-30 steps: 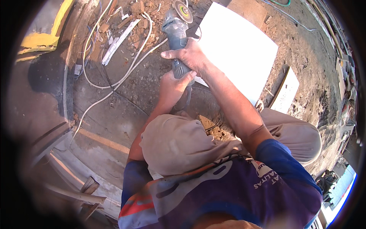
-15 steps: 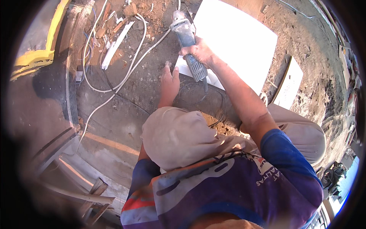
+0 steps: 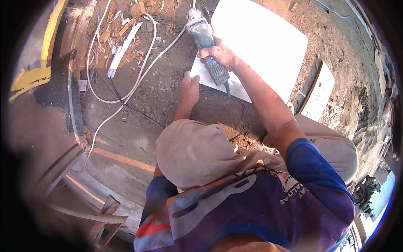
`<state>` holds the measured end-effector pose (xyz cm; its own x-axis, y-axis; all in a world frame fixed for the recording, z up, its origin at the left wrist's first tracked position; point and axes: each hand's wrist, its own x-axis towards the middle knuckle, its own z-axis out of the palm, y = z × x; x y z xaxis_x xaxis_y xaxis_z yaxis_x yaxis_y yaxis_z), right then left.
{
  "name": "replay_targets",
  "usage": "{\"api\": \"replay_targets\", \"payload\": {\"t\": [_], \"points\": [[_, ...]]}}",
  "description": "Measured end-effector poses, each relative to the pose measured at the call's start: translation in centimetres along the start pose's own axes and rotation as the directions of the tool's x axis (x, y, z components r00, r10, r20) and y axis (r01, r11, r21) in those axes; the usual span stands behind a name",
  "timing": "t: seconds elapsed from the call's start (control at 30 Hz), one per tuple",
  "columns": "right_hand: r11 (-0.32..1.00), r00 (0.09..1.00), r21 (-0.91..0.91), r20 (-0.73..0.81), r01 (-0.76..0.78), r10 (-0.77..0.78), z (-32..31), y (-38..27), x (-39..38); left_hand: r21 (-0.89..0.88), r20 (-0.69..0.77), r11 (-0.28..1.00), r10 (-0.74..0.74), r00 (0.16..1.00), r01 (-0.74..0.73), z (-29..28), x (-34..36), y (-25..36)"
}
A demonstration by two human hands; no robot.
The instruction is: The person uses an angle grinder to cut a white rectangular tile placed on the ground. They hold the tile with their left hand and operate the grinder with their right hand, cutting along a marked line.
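Right fingers wrap grinder over white sheet; left fingers parted, perhaps touching its edge; cable, rubble leftward.

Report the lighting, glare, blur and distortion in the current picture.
Head view: glare washes the sheet almost pure white; head view: a strip of sunlight crosses the shaded ground; head view: the lower left fades into dark blur, while the grinder reads fairly clearly; head view: fisheye bends edges toward a black rim.
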<state>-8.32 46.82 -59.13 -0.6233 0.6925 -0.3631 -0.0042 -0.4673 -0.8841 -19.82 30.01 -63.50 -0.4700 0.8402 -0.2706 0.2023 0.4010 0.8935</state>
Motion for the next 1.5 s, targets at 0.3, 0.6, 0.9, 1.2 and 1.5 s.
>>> {"api": "replay_targets", "payload": {"t": [0.3,0.6,0.9,1.2,1.5], "points": [[0.996,0.997,0.039,0.005,-0.083,0.083,0.2,-0.7,-0.1,0.01,0.015,0.999,-0.043,0.999,0.043,-0.4,0.1,0.7],[0.989,0.989,0.046,-0.01,-0.144,0.145,0.8,-1.3,-0.1,-0.009,0.013,0.998,-0.057,0.998,0.057,-0.4,-0.1,1.2],[0.988,0.99,0.08,-0.037,-0.132,0.136,1.6,-0.9,-0.3,0.037,0.013,0.998,-0.043,0.999,0.042,-0.4,0.3,0.3],[0.986,0.99,0.108,-0.043,-0.126,0.131,2.0,-0.6,-1.4,0.255,0.182,0.965,-0.111,0.977,0.063,-2.1,1.1,0.6],[0.991,0.992,0.119,-0.105,-0.061,0.074,3.0,0.8,-1.5,0.33,0.252,0.938,-0.198,0.947,0.109,-2.7,1.5,1.7]]}}
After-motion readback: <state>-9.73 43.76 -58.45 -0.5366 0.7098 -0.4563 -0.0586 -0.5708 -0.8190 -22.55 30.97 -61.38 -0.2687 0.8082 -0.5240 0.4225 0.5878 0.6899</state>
